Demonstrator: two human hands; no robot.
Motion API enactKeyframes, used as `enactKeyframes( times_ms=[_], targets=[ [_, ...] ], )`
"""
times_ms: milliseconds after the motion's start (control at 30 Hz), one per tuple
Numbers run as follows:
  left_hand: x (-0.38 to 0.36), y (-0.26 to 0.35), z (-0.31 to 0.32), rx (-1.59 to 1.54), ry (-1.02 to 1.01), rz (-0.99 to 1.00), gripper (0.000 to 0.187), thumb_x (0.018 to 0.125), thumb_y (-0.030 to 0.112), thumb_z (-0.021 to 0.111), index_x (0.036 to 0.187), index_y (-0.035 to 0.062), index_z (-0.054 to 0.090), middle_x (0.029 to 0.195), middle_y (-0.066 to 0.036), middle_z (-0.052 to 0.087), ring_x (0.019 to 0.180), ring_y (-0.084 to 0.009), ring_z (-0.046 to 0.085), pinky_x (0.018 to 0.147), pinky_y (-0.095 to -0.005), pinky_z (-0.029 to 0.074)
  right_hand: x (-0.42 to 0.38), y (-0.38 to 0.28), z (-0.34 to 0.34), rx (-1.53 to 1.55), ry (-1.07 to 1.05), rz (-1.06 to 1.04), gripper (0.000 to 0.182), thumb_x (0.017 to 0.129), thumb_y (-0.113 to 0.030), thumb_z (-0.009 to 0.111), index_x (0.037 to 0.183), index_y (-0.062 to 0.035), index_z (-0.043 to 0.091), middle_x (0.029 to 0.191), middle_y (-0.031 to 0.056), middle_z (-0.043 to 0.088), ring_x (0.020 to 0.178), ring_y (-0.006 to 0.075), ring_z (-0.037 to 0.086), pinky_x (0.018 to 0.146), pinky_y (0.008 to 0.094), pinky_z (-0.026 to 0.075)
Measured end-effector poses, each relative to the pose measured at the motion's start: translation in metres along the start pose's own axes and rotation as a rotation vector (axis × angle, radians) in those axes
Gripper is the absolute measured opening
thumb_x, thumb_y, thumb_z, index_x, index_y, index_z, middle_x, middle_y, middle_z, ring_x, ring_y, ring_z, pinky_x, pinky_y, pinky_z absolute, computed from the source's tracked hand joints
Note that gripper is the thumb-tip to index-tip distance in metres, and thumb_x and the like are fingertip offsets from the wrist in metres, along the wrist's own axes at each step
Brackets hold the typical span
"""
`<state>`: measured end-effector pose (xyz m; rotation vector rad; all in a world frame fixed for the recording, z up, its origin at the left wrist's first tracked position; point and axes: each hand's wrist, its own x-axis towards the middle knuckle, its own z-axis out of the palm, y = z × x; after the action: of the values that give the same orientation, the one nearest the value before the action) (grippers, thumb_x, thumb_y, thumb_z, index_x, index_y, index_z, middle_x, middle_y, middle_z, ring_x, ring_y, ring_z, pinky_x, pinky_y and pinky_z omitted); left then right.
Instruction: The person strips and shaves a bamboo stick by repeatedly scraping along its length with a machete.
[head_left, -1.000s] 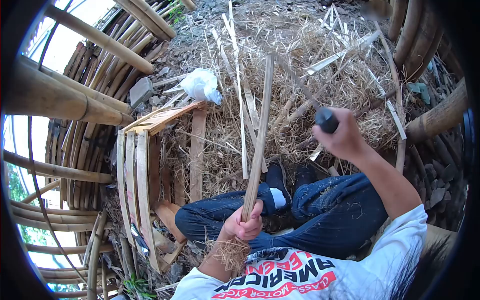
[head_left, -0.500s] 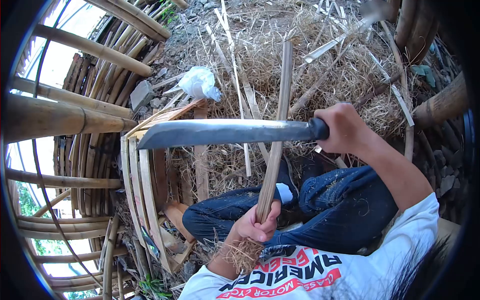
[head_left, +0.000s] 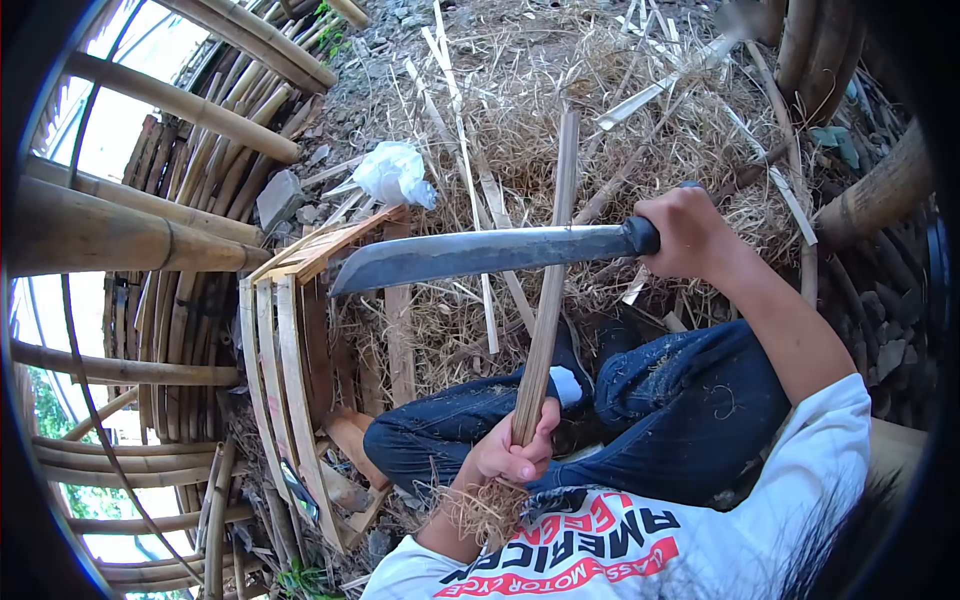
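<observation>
My right hand (head_left: 680,232) is closed around the black handle of a machete (head_left: 490,252), whose long broad blade points left. The blade crosses over a split bamboo strip (head_left: 545,345) near its upper half. My left hand (head_left: 515,448) is wrapped round the lower end of that strip, close to my shirt, so the strip stands up and away from me. A clump of thin curled shavings (head_left: 487,512) lies at my left wrist. Under the strip are my bent legs in blue jeans (head_left: 700,405), dusted with shavings.
A slatted wooden crate (head_left: 290,340) stands to the left. Beyond it are bamboo poles (head_left: 140,235) of a frame. A white plastic bag (head_left: 394,174) lies ahead among stones. Shavings (head_left: 520,90) and pale strips cover the ground.
The machete has shifted a little to the right, its tip now lower and drawn back from the crate. The strip's top end has dropped slightly in view. The left hand stays put.
</observation>
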<state>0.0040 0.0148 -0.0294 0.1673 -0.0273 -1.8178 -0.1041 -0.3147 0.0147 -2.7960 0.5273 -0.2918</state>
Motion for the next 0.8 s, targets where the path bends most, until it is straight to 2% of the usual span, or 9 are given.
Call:
enactKeyframes(
  times_ms=[100,200,500,567,633,700,800],
  targets=[
    [-0.011,-0.005,-0.005,-0.014,-0.041,0.025,0.053,0.072,-0.008,0.074,0.100,0.0105,0.034,0.057,0.008,0.031,0.044,-0.0014,0.030,0.039,-0.0195,0.022,0.000,0.005,0.000,-0.019,0.036,0.029,0.015,0.063,-0.017,0.070,0.076,-0.0092,0.068,0.070,0.0141,0.067,0.071,0.0343,0.067,0.069,0.0436,0.055],
    [-0.023,-0.006,-0.005,-0.017,-0.065,0.063,0.052,0.073,-0.008,0.074,0.100,0.0111,0.034,0.057,0.008,0.031,0.043,-0.0012,0.030,0.038,-0.0191,0.022,-0.001,0.025,0.000,0.100,0.141,0.225,0.012,0.068,-0.018,0.067,0.077,-0.0085,0.068,0.073,0.0171,0.067,0.073,0.0376,0.066,0.069,0.0463,0.055],
    [-0.021,-0.010,-0.023,-0.116,-0.060,0.069,0.050,0.076,-0.004,0.073,0.099,0.0125,0.032,0.057,0.006,0.036,0.041,-0.0023,0.032,0.034,-0.0171,0.024,-0.013,0.022,-0.002,0.007,0.084,0.283,0.014,0.069,-0.019,0.068,0.076,-0.0068,0.068,0.072,0.0190,0.067,0.072,0.0373,0.067,0.070,0.0457,0.055],
    [-0.019,-0.008,-0.022,-0.150,-0.108,0.041,0.049,0.076,-0.004,0.073,0.099,0.0124,0.032,0.057,0.005,0.036,0.041,-0.0025,0.032,0.034,-0.0172,0.025,-0.013,0.018,0.002,0.193,-0.002,0.112,0.015,0.068,-0.019,0.069,0.075,-0.0055,0.067,0.071,0.0190,0.067,0.071,0.0370,0.067,0.070,0.0447,0.055],
    [-0.017,-0.007,-0.022,-0.144,-0.110,0.036,0.050,0.076,-0.004,0.073,0.099,0.0124,0.032,0.056,0.005,0.035,0.041,-0.0023,0.032,0.034,-0.0171,0.025,-0.012,-0.001,0.006,0.194,-0.035,0.093,0.017,0.065,-0.019,0.070,0.076,-0.0054,0.067,0.071,0.0168,0.067,0.071,0.0355,0.067,0.070,0.0437,0.055],
    [-0.013,-0.007,-0.023,-0.130,-0.094,0.008,0.050,0.076,-0.004,0.073,0.100,0.0122,0.032,0.056,0.006,0.034,0.042,-0.0020,0.031,0.034,-0.0173,0.024,-0.012,-0.022,0.014,0.119,-0.125,-0.087,0.021,0.063,-0.022,0.070,0.077,-0.0067,0.067,0.071,0.0148,0.067,0.070,0.0343,0.068,0.070,0.0431,0.055],
    [-0.013,-0.007,-0.021,-0.085,-0.061,-0.016,0.050,0.075,-0.006,0.072,0.100,0.0119,0.032,0.056,0.007,0.032,0.042,-0.0016,0.030,0.035,-0.0176,0.023,-0.006,-0.044,0.023,0.058,-0.278,-0.213,0.026,0.061,-0.030,0.072,0.075,-0.0099,0.066,0.070,0.0129,0.067,0.069,0.0320,0.068,0.068,0.0429,0.054]
  ],
)
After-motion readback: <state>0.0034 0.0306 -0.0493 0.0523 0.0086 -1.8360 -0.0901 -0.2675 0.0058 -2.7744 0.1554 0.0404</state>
